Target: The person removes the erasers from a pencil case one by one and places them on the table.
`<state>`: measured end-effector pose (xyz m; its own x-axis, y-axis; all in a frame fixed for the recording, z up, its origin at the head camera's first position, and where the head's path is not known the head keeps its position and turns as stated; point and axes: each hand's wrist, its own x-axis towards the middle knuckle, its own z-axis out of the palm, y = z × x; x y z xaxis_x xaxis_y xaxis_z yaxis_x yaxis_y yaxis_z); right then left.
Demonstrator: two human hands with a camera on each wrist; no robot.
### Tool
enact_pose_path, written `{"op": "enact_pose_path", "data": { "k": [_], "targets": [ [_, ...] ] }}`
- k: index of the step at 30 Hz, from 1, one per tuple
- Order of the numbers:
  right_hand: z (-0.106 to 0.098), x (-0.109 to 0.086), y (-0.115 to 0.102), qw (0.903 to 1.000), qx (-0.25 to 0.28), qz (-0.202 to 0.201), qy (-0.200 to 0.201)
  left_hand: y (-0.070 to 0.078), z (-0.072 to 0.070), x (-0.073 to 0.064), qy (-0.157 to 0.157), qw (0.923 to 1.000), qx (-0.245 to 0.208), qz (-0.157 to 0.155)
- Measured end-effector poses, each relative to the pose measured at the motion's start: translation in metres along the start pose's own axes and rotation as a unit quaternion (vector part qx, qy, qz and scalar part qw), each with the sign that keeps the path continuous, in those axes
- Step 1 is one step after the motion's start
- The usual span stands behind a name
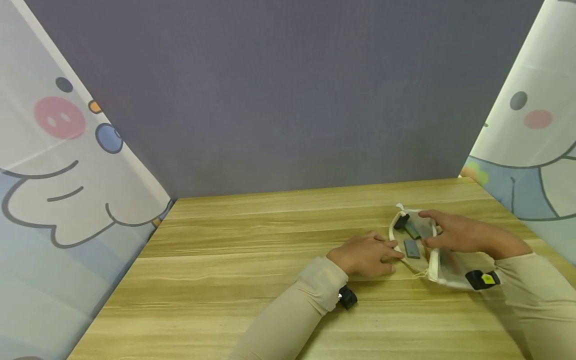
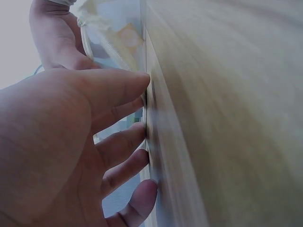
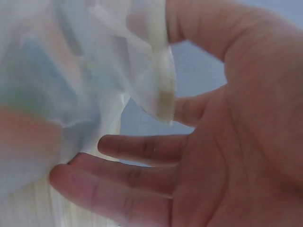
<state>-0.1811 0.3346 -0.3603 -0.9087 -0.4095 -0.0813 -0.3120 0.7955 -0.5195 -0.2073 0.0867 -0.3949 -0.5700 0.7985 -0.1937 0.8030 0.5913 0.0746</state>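
A whitish see-through drawstring bag (image 1: 461, 270) lies at the right of the table, its mouth spread toward the left. Inside the mouth show a grey rectangular piece (image 1: 411, 248), a greenish bar (image 1: 412, 230) and a small black piece (image 1: 402, 221); their exact kinds are unclear. My right hand (image 1: 459, 232) pinches the bag's upper rim between thumb and index finger, and its other fingers stretch along the outside in the right wrist view. My left hand (image 1: 366, 254) rests on the table, fingertips down at the near left rim, loosely extended.
The wooden table (image 1: 234, 280) runs left of the bag. A dark grey panel (image 1: 288, 100) rises behind it, and cartoon-printed curtains (image 1: 40, 200) hang at both sides. Black straps with small devices (image 1: 347, 297) are on both wrists.
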Motion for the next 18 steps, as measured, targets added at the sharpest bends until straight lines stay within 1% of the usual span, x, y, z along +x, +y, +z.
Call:
{"op": "enact_pose_path", "data": {
  "k": [2, 7, 11, 15, 18],
  "targets": [
    [-0.0001, 0.0003, 0.0001, 0.9999, -0.012, 0.003, 0.005, -0.0003, 0.0006, 0.0003, 0.002, 1.0000, -0.003, 0.001],
    [-0.0005, 0.0016, 0.0006, 0.9996, -0.016, 0.021, -0.004, -0.0005, 0.0009, 0.0013, 0.007, 1.0000, -0.005, 0.002],
    [-0.0018, 0.0003, 0.0021, 0.9979, 0.026, 0.051, -0.029, -0.0005, 0.0007, 0.0018, 0.003, 1.0000, -0.002, -0.001],
    [-0.0031, -0.0009, 0.0058, 0.9891, 0.099, 0.090, -0.062, -0.0010, 0.0007, 0.0011, 0.003, 1.0000, -0.007, 0.000],
    [-0.0037, -0.0017, 0.0090, 0.9859, 0.118, 0.093, -0.074, -0.0013, 0.0004, 0.0002, 0.004, 0.9998, -0.019, 0.000]
  ]
}}
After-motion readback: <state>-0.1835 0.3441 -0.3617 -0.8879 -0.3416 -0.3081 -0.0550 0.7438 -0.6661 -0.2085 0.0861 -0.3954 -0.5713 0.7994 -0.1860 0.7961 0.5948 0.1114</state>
